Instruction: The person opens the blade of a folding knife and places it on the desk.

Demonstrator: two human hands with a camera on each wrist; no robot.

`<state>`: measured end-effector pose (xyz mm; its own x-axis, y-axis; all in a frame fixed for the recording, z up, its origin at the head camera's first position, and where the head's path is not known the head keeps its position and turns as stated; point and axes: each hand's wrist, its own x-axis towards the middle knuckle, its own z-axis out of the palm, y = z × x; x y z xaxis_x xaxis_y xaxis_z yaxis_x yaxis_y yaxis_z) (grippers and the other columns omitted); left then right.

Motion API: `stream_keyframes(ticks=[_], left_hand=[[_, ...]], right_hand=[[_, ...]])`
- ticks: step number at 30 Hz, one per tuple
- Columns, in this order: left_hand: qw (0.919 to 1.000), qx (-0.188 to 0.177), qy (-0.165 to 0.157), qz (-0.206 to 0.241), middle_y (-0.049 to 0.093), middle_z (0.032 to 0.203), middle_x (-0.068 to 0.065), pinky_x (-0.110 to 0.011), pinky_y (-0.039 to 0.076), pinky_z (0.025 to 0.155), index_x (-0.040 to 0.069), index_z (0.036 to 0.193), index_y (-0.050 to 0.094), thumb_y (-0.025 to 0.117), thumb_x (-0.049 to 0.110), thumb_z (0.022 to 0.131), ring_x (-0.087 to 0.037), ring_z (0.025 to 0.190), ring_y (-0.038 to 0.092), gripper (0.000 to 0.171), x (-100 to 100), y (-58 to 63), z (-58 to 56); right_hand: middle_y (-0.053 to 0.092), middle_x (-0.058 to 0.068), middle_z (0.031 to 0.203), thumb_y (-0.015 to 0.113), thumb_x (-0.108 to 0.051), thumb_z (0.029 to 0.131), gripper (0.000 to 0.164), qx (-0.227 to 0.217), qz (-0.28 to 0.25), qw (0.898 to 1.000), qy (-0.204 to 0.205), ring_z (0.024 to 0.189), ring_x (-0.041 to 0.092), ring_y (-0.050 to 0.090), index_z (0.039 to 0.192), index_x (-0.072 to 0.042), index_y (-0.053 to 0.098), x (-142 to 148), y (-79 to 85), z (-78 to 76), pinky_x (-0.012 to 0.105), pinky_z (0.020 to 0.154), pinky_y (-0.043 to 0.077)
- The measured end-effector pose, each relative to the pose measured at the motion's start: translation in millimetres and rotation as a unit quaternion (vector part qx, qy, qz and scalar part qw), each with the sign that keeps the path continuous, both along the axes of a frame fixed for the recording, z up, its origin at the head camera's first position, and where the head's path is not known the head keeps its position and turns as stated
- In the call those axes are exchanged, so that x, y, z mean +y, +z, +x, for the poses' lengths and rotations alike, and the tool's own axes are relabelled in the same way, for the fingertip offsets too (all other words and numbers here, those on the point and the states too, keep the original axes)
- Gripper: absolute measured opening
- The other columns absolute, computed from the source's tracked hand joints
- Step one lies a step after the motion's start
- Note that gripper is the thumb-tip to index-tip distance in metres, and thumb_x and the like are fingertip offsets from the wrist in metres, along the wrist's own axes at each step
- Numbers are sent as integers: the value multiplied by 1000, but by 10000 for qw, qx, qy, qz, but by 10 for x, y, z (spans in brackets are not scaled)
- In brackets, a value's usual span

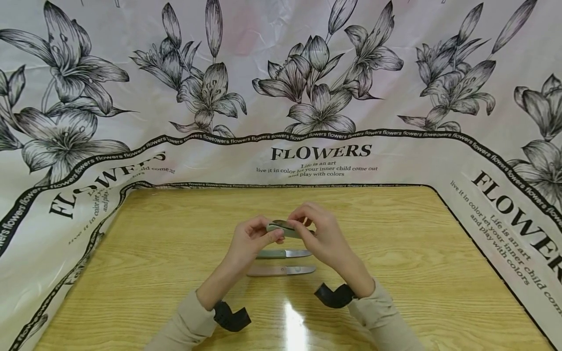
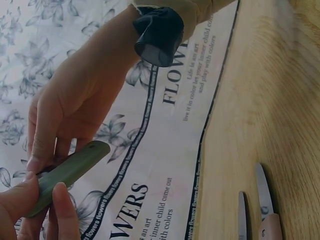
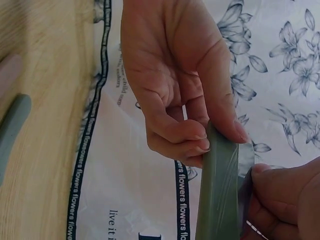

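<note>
Above the table, both hands hold a green-handled folding knife. My left hand grips one end of the handle between thumb and fingers. At the other end my right hand pinches the knife near its blade, which shows partly out of the handle; how far it is folded I cannot tell. Just below the hands lie two opened knives, side by side. One has a green handle, the other a pink handle.
The wooden table has a rounded edge at the back. Behind and beside it hangs a white cloth printed with flowers and lettering. Each wrist bears a black strap-like piece.
</note>
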<state>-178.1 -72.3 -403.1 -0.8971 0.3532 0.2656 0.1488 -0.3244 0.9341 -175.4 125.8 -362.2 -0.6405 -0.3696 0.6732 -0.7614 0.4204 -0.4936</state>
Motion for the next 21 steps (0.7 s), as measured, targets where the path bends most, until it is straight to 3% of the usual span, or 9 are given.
stream_keyframes(ticks=[5,10,16,21], left_hand=[[9999,84,-128,43,65,94,-6,-34,59,81,7,91,68,71,5,92,-17,82,67,4,-4,13,7],[9996,153,-234,17,66,96,-7,-32,59,81,7,91,68,72,6,91,-17,83,68,4,-2,21,23],[9997,123,-217,-3,65,96,-6,-32,59,81,9,89,68,70,3,91,-17,82,68,6,-4,15,26],[9997,87,-159,-146,64,96,-8,-35,59,82,3,91,66,71,5,91,-19,83,68,5,-19,-11,14]], right_hand=[[67,-3,88,74,-4,89,7,-144,-96,9997,191,74,8,56,92,-9,72,-18,-5,3,26,62,50],[66,-4,86,74,-1,88,10,20,-110,9990,441,72,9,55,90,-10,72,-53,-31,-4,25,60,48],[66,-4,84,76,2,85,15,159,-119,9992,339,71,10,51,87,-12,71,-57,-39,-5,24,60,43],[67,-3,85,76,1,85,13,34,-163,9995,284,74,11,53,88,-11,72,-30,-41,-23,26,62,45]])
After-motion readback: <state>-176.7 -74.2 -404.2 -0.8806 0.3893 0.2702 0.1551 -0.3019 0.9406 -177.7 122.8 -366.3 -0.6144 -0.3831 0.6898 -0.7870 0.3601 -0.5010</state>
